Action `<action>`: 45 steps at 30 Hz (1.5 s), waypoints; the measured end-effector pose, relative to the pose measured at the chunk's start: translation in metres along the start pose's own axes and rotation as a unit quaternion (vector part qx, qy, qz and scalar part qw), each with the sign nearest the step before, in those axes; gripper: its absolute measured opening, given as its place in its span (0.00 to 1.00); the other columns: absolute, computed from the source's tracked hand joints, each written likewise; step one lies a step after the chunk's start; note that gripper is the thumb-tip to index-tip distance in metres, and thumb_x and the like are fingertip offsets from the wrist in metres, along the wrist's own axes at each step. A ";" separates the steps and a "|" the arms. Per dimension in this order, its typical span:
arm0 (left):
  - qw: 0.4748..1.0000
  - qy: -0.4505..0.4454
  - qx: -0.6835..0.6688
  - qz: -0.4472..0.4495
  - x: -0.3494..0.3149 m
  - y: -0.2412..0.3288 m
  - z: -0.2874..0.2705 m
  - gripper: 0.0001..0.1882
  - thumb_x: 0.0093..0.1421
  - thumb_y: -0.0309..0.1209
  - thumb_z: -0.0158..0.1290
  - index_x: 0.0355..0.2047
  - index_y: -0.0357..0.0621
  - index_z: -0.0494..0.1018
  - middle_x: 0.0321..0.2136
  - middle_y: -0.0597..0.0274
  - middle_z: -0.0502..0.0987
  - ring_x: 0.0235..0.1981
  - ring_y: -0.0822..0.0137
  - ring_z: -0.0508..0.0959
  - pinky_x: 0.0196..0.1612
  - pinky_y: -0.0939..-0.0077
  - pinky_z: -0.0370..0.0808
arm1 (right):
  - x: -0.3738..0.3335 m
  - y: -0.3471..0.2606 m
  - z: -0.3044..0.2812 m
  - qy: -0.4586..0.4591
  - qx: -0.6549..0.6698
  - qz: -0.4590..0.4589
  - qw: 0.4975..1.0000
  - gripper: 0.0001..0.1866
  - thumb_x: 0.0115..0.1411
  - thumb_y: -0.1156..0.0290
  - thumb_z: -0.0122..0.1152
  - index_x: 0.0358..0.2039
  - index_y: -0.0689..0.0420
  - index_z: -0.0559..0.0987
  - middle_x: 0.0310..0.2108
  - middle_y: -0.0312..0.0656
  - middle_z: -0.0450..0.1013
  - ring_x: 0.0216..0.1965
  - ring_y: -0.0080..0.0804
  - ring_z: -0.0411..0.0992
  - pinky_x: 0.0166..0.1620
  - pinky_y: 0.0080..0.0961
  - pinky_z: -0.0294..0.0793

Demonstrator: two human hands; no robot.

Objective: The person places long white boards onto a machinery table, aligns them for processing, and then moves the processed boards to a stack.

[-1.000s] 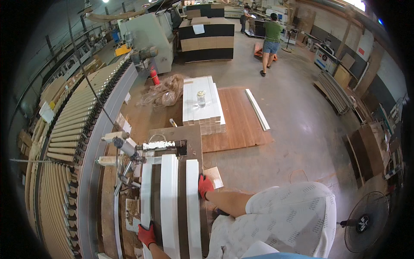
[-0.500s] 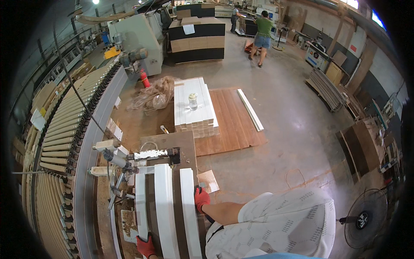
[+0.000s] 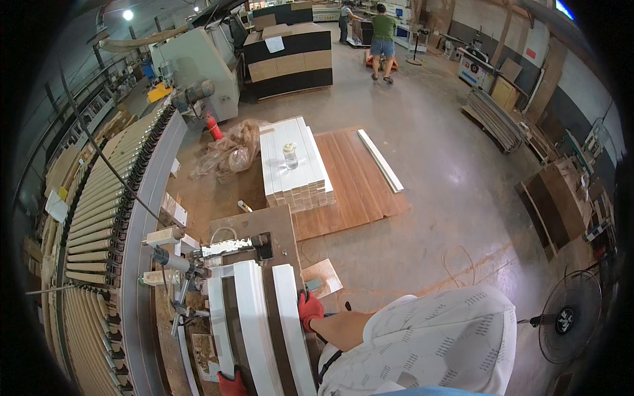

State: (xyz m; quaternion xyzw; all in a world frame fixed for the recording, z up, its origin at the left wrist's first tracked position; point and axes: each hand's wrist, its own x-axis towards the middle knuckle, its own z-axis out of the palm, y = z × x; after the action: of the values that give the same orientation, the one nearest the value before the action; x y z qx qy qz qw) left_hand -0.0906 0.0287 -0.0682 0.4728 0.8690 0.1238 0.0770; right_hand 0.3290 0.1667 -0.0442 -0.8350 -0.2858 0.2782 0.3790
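Note:
Long white boards lie lengthwise on the machine bed before me: a narrow left board (image 3: 220, 317), a middle stack (image 3: 256, 323) and a right board (image 3: 290, 323). My right hand (image 3: 310, 310), in a red glove, is closed against the right board's outer edge; its fingertips are partly hidden. Just beyond it shows a small grey-green object (image 3: 313, 284), and I cannot tell whether the hand touches it. At the lower edge, my left hand (image 3: 231, 384), also red-gloved, is between the left board and the middle stack, with two fingertips apart. The picture's edge cuts off the rest of it.
A metal clamp assembly (image 3: 178, 261) stands at the bed's left, beside a roller conveyor (image 3: 92, 224). Ahead, stacked white boards (image 3: 284, 135) carry a clear bottle (image 3: 290, 156) on a brown sheet (image 3: 350, 171). A fan (image 3: 564, 320) is at right. Two people work far off.
The view has shifted slightly. My left hand sits lower in the picture, with less of it showing. The grey-green object now shows beside my right hand, which remains at the right board's edge.

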 end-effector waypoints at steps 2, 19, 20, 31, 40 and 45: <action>0.999 0.030 0.017 0.027 -0.001 -0.007 -0.001 0.51 0.43 0.55 0.66 0.60 0.33 0.63 0.47 0.36 0.76 0.49 0.40 0.76 0.51 0.50 0.73 | 0.002 0.008 0.010 0.016 0.001 -0.016 1.000 0.24 0.63 0.51 0.50 0.49 0.56 0.78 0.42 0.57 0.77 0.45 0.59 0.75 0.47 0.48 0.74; 0.999 0.006 0.031 -0.013 -0.039 0.070 -0.044 0.49 0.44 0.53 0.67 0.60 0.33 0.65 0.48 0.38 0.77 0.49 0.42 0.77 0.51 0.51 0.73 | 0.010 0.006 -0.017 -0.024 -0.023 0.006 0.999 0.27 0.63 0.50 0.50 0.52 0.58 0.77 0.42 0.59 0.77 0.45 0.58 0.75 0.48 0.48 0.74; 1.000 0.015 0.026 -0.001 -0.037 0.065 -0.041 0.49 0.44 0.53 0.67 0.60 0.33 0.66 0.47 0.38 0.77 0.48 0.42 0.77 0.51 0.51 0.74 | 0.009 0.006 -0.017 -0.022 -0.016 -0.001 1.000 0.26 0.63 0.50 0.50 0.52 0.58 0.77 0.42 0.59 0.77 0.44 0.58 0.75 0.48 0.48 0.74; 1.000 0.002 0.013 -0.008 -0.042 0.066 -0.038 0.50 0.45 0.56 0.65 0.60 0.34 0.66 0.51 0.37 0.75 0.51 0.42 0.76 0.52 0.53 0.73 | 0.015 0.017 -0.014 -0.003 -0.031 -0.010 0.999 0.25 0.63 0.51 0.51 0.51 0.57 0.77 0.41 0.57 0.77 0.43 0.58 0.75 0.47 0.48 0.74; 0.997 -0.049 0.035 -0.042 -0.044 0.091 -0.059 0.50 0.44 0.57 0.65 0.61 0.38 0.66 0.49 0.41 0.77 0.50 0.43 0.77 0.50 0.50 0.73 | 0.015 0.021 -0.011 0.006 -0.033 -0.012 0.999 0.24 0.64 0.51 0.50 0.48 0.58 0.77 0.40 0.58 0.77 0.43 0.58 0.75 0.46 0.49 0.73; 0.996 0.067 0.048 0.021 -0.033 0.036 -0.013 0.49 0.42 0.59 0.65 0.60 0.41 0.67 0.45 0.43 0.79 0.45 0.42 0.78 0.46 0.47 0.73 | 0.014 0.016 -0.015 0.002 -0.020 -0.012 1.000 0.21 0.64 0.52 0.51 0.44 0.57 0.78 0.38 0.58 0.77 0.41 0.60 0.75 0.44 0.50 0.74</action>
State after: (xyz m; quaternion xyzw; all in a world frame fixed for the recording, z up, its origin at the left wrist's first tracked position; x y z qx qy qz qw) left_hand -0.0472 0.0179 -0.0448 0.4845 0.8672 0.1150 -0.0068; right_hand 0.3528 0.1606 -0.0517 -0.8393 -0.3008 0.2661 0.3665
